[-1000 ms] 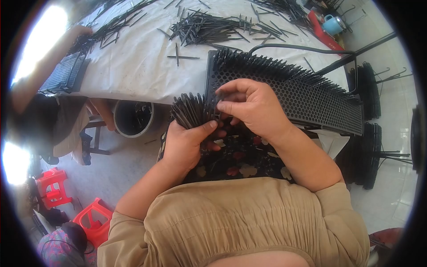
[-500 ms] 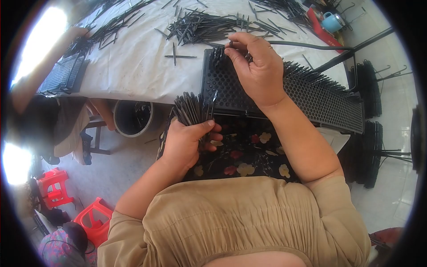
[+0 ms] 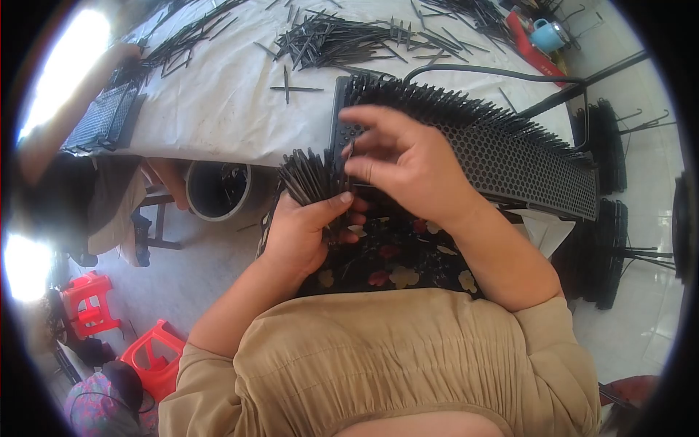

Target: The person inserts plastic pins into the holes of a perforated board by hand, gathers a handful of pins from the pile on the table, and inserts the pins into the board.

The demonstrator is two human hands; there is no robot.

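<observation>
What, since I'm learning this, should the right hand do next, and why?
Perhaps pinch the slim, dark upright stick beside the left hand's bundle of similar sticks: the right hand hovers open near it, and the long, black perforated rack has bare holes.

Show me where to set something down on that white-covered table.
The widest bare patch of white table cover lies near the edge, between the left perforated tray and perforated black rack, short of two crossed sticks. A smaller one separates the central stick heap from the left stick pile. Crowded: those piles and the rack's far side, packed with sticks.
</observation>
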